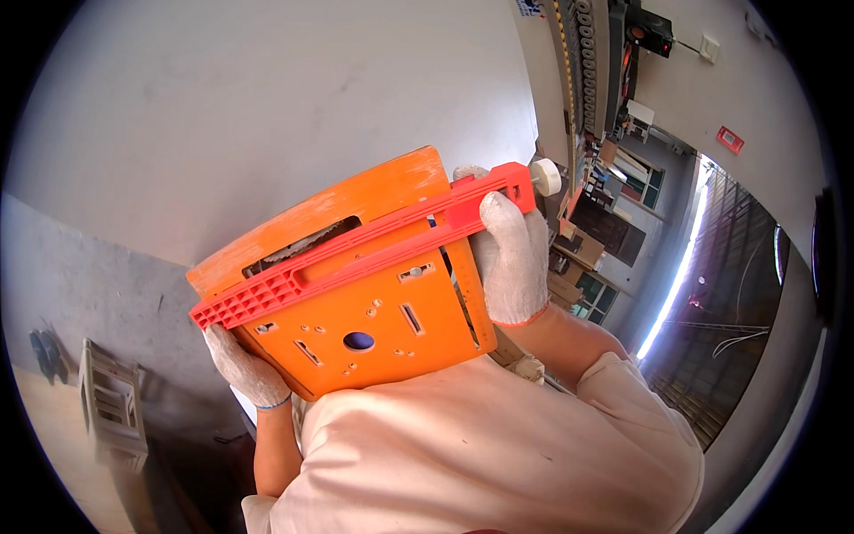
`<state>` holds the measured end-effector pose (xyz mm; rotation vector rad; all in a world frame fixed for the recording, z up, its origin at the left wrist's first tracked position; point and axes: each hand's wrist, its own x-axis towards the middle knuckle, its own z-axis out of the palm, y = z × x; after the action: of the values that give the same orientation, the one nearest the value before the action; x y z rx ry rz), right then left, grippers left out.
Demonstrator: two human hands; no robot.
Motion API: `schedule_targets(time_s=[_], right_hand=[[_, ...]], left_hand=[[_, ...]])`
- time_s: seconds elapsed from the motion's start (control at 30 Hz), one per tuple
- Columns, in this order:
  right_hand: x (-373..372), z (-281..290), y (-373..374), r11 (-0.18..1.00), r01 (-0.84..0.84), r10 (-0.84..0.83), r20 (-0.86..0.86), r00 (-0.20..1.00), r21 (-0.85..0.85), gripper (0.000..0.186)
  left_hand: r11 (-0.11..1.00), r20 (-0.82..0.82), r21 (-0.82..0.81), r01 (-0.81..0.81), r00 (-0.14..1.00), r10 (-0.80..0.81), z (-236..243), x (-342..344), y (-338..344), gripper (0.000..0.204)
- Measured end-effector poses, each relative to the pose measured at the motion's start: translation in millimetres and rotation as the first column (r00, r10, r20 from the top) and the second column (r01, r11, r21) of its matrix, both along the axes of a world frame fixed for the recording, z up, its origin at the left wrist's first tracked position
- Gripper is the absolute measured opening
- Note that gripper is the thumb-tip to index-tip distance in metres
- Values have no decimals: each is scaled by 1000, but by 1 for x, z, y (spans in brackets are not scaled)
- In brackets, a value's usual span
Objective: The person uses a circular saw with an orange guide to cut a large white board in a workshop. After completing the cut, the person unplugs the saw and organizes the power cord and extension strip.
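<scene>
While the brown cardboard boxes sit way off past the right edge of the pale worktop, I can't make out what's in them. Closest thing to a container up front is the red bar, since its left end is a grid of small cells. That bar runs on a slant across an orange plate, with a white knob sticking out beyond its right end. Above the bar, a long slot in the plate shows what looks like a toothed blade, and the round hole lower down has something blue showing through.

As for where the plate is: right between the hands, across the worktop's near edge from this angle. Can't tell if it touches the top. The gloved left hand has a grip on its left edge, just under the bar's gridded end. The gloved right hand is wrapped around the right edge, thumb up against the bar near the knob. Off the worktop's left edge there's a pale stool or crate, can't say which.
</scene>
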<state>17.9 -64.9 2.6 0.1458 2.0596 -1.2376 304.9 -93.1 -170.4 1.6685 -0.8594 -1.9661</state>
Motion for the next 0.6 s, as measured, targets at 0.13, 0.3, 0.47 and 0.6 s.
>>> schedule_targets(time_s=[0.13, 0.3, 0.47, 0.6], right_hand=[[2, -1, -2, 1000, 20, -20, -9, 1000, -5, 55], [1, 0, -4, 998, 40, -38, 41, 998, -42, 54], [-3, 1, 8, 999, 15, -11, 91, 996, -42, 57], [-24, 3, 22, 995, -77, 76, -23, 997, -71, 63]], left_hand=[[999, 15, 25, -33, 999, 33, -1, 1, 2, 52], [1000, 4, 19, -25, 1000, 25, -2, 2, 2, 51], [999, 90, -25, 20, 996, -18, -2, 1, 0, 51], [997, 10, 48, -64, 998, 63, -1, 0, 1, 50]])
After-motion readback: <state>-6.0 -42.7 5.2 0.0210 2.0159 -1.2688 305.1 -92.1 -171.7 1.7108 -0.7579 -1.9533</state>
